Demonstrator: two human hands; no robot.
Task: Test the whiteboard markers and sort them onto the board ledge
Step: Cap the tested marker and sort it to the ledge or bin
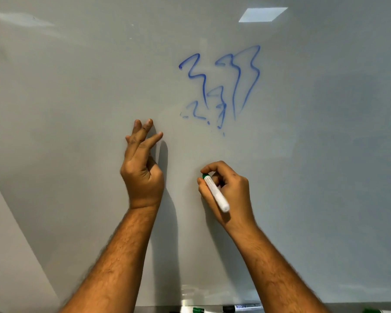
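My right hand (pixel 228 188) grips a white marker with a green collar (pixel 216 192), its tip end turned toward the whiteboard (pixel 77 98) and hidden behind my fingers. My left hand (pixel 142 168) is raised in front of the board, fingers straight and spread, holding nothing that I can see. Blue squiggles (pixel 221 86) mark the board above both hands. Along the bottom edge runs the ledge (pixel 269 309), where a green-capped marker (pixel 198 310), a black-capped marker (pixel 242 308) and another green marker (pixel 373 311) lie.
A bright window reflection (pixel 262 14) shows at the board's top right. The board's left edge (pixel 20 222) slants down to a grey wall at the lower left. Wide bare board surface lies to the left and right of the hands.
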